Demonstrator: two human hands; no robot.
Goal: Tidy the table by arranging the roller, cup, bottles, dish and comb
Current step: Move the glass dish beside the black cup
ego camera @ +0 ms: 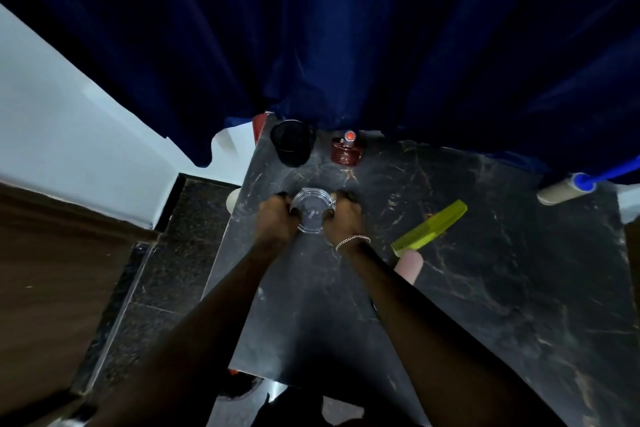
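Now my left hand [274,215] and right hand [346,217] curl round the glass dish [312,206] near the left edge of the surface [485,288]; next, I judge, it slides beside the cup [292,146] and bottle [347,151] at the far edge.

A dark blue curtain [346,28] hangs beyond the fingers [341,201]. White wall [69,114] and speckled floor [166,270] lie left of them.

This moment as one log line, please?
left hand, right hand: hold glass dish | black cup, red bottle: behind it | comb, roller: untouched, right
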